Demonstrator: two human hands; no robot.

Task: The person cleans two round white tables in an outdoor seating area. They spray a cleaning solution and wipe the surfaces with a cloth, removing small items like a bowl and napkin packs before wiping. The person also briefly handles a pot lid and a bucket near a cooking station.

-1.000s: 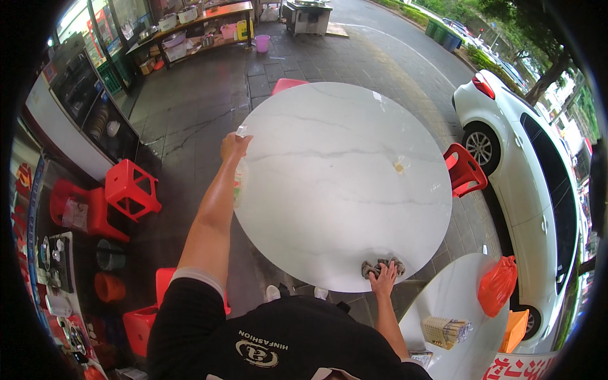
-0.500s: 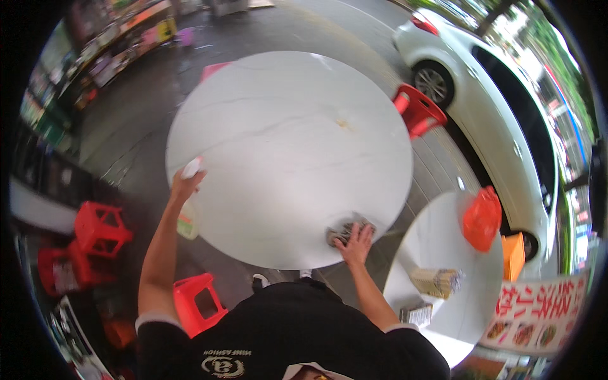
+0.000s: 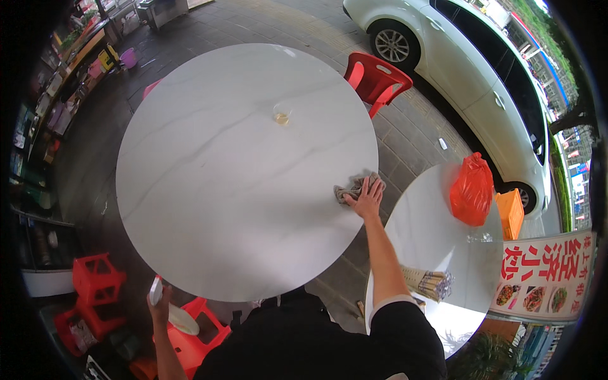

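Note:
A round white marbled table (image 3: 209, 209) fills the middle of the view. Under my right hand (image 3: 366, 199) a crumpled grey cloth (image 3: 347, 192) is held against the tabletop at its right edge, the fingers bent over it. My left hand (image 3: 159, 305) is closed around the neck of a spray bottle with a white head (image 3: 156, 290), low at the left and off the table's edge. Its pale bottle body (image 3: 183, 321) hangs over a red stool. A small clear cup (image 3: 282, 115) with a little yellowish liquid stands on the far part of the table.
A second white table (image 3: 418, 215) at the right bears a red plastic bag (image 3: 472, 190) and a holder of wrapped chopsticks (image 3: 430, 283). A red chair (image 3: 377, 79) stands at the far right, red stools (image 3: 98, 278) at the left. A white car (image 3: 468, 82) is parked beyond.
My right hand and the cloth have slid along the table's right edge, away from me. My left hand has lowered the spray bottle toward me, and the view has shifted.

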